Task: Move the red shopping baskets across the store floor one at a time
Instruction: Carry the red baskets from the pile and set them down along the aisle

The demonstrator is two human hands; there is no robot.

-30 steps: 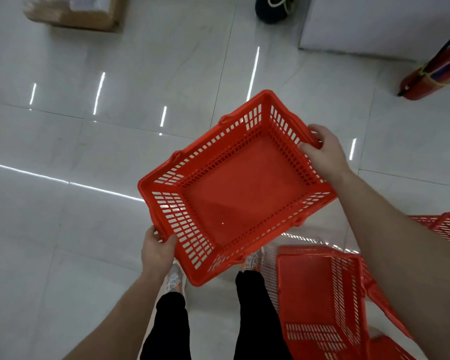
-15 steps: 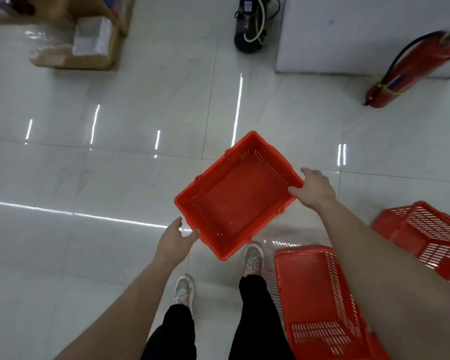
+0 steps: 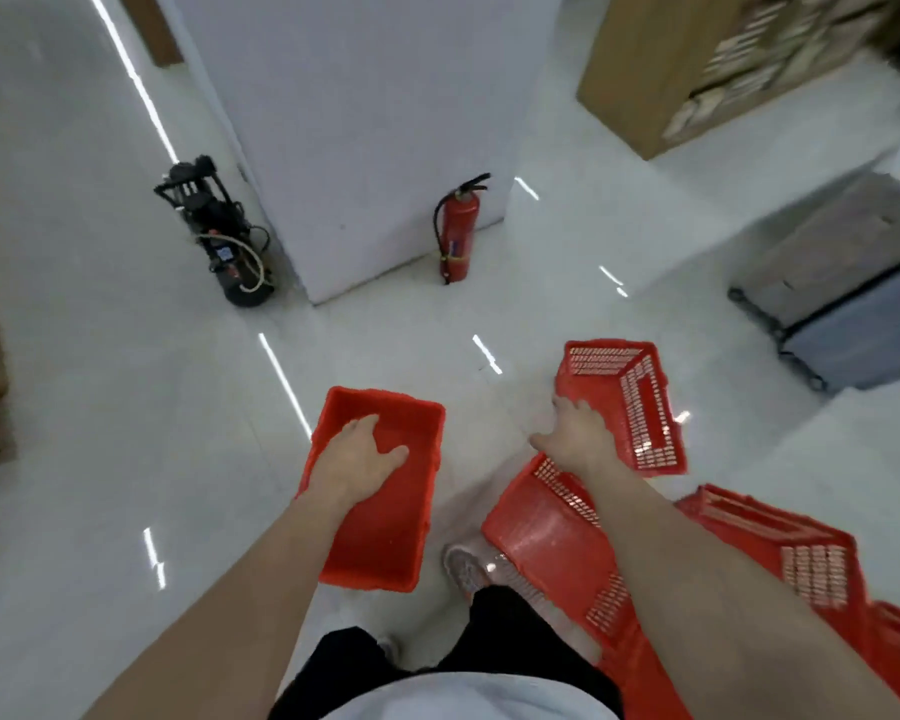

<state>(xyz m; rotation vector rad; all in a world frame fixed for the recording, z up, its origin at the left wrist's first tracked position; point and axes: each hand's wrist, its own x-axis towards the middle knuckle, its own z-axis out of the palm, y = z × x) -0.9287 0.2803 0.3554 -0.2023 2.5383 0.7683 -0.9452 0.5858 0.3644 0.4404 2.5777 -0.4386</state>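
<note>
While the left hand (image 3: 352, 462) hangs loosely spread over the left rim of a red basket (image 3: 385, 522) standing on the floor (image 3: 126, 381) by the shoe (image 3: 468, 563), the right hand (image 3: 575, 436), fingers (image 3: 585, 410) spread, touches a second basket (image 3: 640, 402) lying tilted, beside a heap (image 3: 552, 543) of others

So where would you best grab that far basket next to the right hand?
Take the far basket by its near-left rim, coming from above on the person's side, where the right hand lies. Its opening faces up towards the camera, leaving that rim exposed; no handle shows.
</note>
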